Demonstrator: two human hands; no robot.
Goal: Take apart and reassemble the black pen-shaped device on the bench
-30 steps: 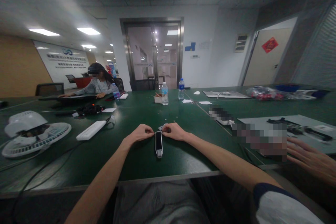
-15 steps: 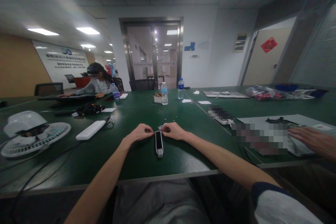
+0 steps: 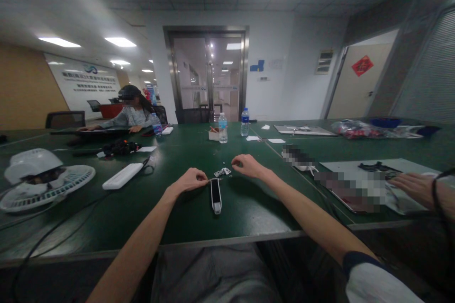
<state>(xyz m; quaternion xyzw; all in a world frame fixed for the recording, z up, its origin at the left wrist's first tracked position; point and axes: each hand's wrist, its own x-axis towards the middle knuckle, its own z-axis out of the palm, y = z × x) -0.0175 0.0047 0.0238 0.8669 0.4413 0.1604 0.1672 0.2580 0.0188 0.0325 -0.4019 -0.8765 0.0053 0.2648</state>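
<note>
Left hand [image 3: 190, 181]: fingers narrow at top of black device [image 3: 215, 196], grip unclear. Right hand [image 3: 250, 166]: fingers loose, empty, near metal bracket [image 3: 222, 172], unattached on bench [image 3: 185, 218].

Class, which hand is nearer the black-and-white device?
Left. The left hand sits beside the top end of the device; the right hand is farther off, beyond it to the right.

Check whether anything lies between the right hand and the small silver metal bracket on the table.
Nothing visible of any size does: only the dark green tabletop, with a tiny speck or two, separates the right hand from the small silver metal bracket.
</note>
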